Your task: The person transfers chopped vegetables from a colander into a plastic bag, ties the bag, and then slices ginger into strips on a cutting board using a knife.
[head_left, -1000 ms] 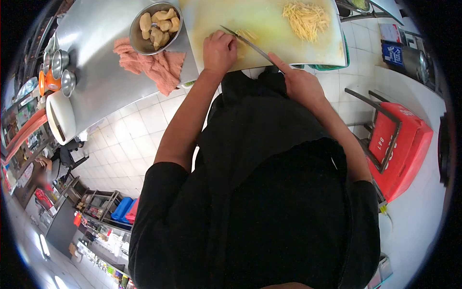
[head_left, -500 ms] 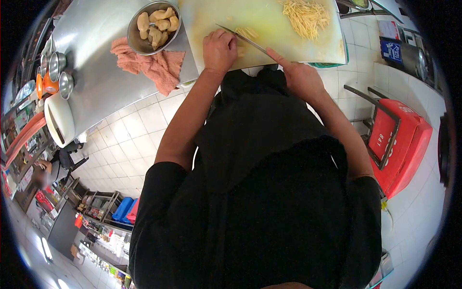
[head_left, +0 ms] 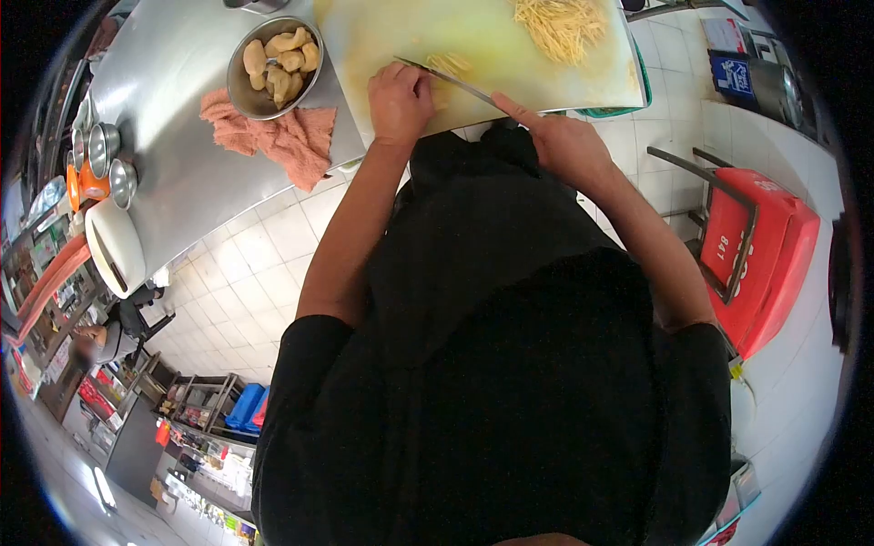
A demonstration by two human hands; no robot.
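My right hand (head_left: 566, 146) is closed round the handle of a knife (head_left: 455, 83), its index finger stretched along the top. The blade slants across the cutting board (head_left: 492, 45), its tip near the fingers of my left hand (head_left: 401, 102). Those fingers are curled down on the board, and what lies under them is mostly hidden. Beside the blade is a small group of pale yellow strips (head_left: 448, 64). A larger pile of yellow strips (head_left: 563, 29) lies at the board's upper right.
Left of the board, a metal bowl (head_left: 235, 84) holds several peeled pieces, with an orange cloth (head_left: 296, 146) beside it on the steel table (head_left: 173, 173). Metal bowls (head_left: 122, 182) stand at far left. A red crate (head_left: 774, 264) is at right; a person (head_left: 114, 341) sits at far left.
The whole view has shifted slightly, with the board and bowl a little further left. My hands keep nearly the same pose, left curled and right round the knife.
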